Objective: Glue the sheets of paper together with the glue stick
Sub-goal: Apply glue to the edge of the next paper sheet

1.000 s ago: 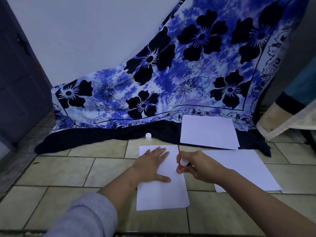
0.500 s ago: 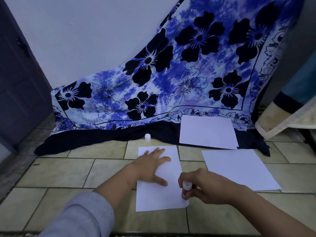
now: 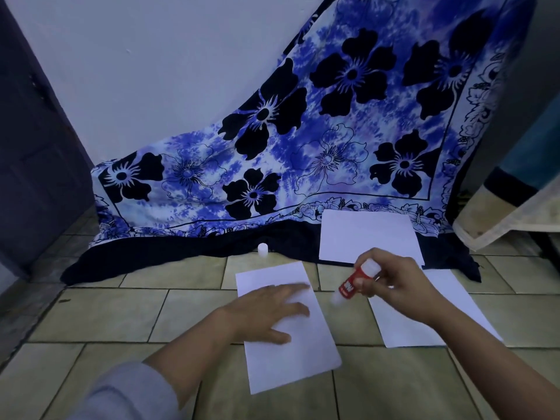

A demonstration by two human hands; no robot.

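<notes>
3 white sheets are laid on the tiled floor (image 3: 121,313). the near sheet (image 3: 297,365) is pinned toward its left edge by the left hand (image 3: 266,310), which is laid flat with the fingers straight and spread. the glue stick (image 3: 353,283) is clamped in the curled fingers of the right hand (image 3: 394,283) and is held tilted, its exposed white tip aimed down and left over the bare tile between the near sheet and the right sheet (image 3: 418,325). whether the tip is touching anything cannot be told, as it is blurred. the far sheet (image 3: 363,234) is lying partly on the hem of the flowered cloth (image 3: 303,147), and the cap (image 3: 262,249) is stood upright just beyond the near sheet.

no sheet is seen stacked on another, so the joining is judged not yet done. the near sheet could be creased or dragged if the stick is pushed toward the holding hand with the paper held on only 1 side. glue could be smeared on the tile if a stroke is run past the edge, and the sheet could then be stuck to the floor. the cap could be knocked under the cloth by a careless reach.
</notes>
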